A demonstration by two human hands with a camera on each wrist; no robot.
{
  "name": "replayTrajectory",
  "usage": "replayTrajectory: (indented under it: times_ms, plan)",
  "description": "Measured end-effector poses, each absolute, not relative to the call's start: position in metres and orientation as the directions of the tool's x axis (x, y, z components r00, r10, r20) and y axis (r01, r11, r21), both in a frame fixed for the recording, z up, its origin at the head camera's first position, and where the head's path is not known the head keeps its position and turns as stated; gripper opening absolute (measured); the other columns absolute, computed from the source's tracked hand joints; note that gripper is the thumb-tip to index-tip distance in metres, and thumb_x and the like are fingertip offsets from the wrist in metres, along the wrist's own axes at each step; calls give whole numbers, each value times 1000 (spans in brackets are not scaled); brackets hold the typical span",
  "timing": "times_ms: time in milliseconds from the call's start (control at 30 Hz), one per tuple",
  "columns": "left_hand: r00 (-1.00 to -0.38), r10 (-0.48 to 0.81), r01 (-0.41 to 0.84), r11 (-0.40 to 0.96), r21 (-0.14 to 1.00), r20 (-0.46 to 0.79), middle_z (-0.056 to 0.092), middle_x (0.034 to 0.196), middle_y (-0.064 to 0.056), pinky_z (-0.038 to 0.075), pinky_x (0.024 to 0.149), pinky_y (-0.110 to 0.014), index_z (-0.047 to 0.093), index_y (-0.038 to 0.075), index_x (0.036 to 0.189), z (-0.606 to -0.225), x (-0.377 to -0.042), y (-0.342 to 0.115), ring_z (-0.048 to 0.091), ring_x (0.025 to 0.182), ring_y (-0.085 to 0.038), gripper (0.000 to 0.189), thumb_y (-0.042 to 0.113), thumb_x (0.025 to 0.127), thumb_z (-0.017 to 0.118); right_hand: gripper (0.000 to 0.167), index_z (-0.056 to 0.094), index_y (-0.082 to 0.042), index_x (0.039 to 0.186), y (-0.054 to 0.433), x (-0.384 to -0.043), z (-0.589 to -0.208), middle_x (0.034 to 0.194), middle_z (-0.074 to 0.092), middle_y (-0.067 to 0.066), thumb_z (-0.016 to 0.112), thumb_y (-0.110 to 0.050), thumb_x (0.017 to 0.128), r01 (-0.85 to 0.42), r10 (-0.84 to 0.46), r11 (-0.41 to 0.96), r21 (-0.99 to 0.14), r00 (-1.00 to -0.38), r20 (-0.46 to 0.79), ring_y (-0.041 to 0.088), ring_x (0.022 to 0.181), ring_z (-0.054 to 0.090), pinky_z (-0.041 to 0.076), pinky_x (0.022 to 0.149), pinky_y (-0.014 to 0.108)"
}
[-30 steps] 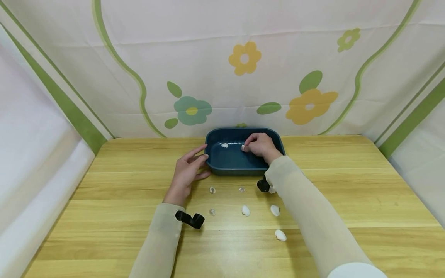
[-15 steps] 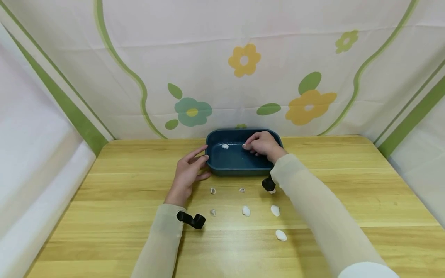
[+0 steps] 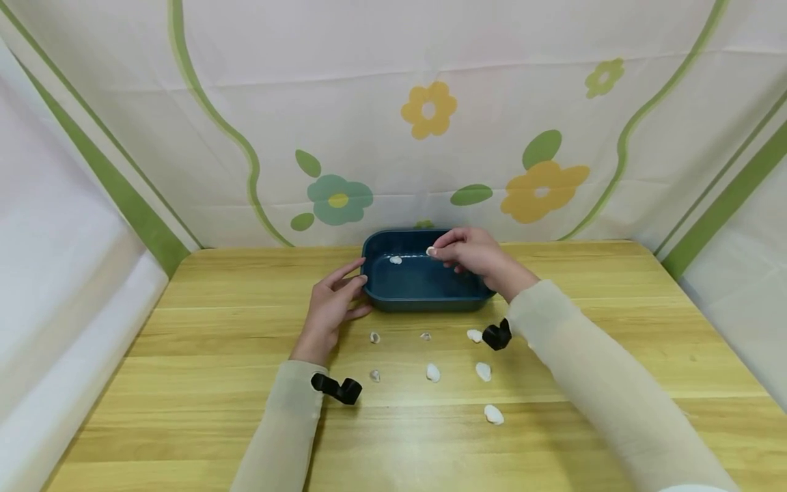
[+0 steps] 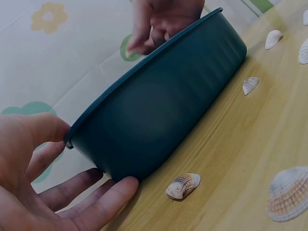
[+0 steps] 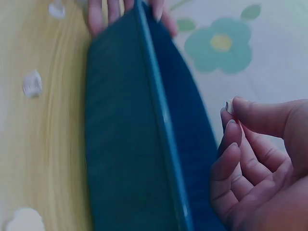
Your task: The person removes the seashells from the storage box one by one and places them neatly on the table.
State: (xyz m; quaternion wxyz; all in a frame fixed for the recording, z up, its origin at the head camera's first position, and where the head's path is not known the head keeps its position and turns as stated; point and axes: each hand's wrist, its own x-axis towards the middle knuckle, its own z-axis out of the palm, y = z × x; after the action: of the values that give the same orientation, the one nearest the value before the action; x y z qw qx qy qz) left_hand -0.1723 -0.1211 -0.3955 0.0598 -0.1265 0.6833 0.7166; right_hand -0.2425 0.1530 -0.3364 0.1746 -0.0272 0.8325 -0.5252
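Note:
A dark blue rectangular basin point(image 3: 430, 305) stands at the back of the table. My left hand point(image 3: 328, 309) touches its left end with spread, fairly straight fingers, some at the rim and others lower on the outer wall in the left wrist view. Over the basin's right part, my right hand point(image 3: 479, 256) pinches a small white seashell point(image 3: 430, 251) between thumb and index finger. In the right wrist view only a sliver of that shell point(image 5: 229, 107) shows at the fingertips. Another white seashell point(image 3: 396, 260) lies inside the basin, toward its back left.
Several seashells lie in loose rows on the wooden table point(image 3: 215, 383) before the basin, among them a ribbed brownish shell point(image 4: 183, 186) near its left corner and a white shell point(image 3: 494, 414) closest to me. A flower-print cloth point(image 3: 381, 137) hangs right behind the basin.
My right hand has risen from the basin floor and shifted a little right, keeping its pinch on the seashell. A shell on the table beneath the right wrist has come into view. My left hand stays put.

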Motion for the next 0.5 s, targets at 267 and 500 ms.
replayTrajectory:
  times_ms: [267,500]
  plan:
    - [-964,-79,-251,-64,966,-256,70,143,-13,63,103,-44,70,31,145,-393,-171,-120,72,118,-25,39,19,107,68,30,69,-10,121,166,-208,-324,108,74,2,76,-33,102,137,-329,343,-929,-909,-256,30,95,61,55,84,39]
    - [-966,-73,-241,-105,965,-249,67,146,-17,58,111,-42,68,24,148,-390,-170,-121,69,131,-31,42,13,107,67,26,68,-8,117,182,-179,-323,103,78,1,76,-27,103,135,-383,284,-949,-892,-242,21,82,57,51,72,30]
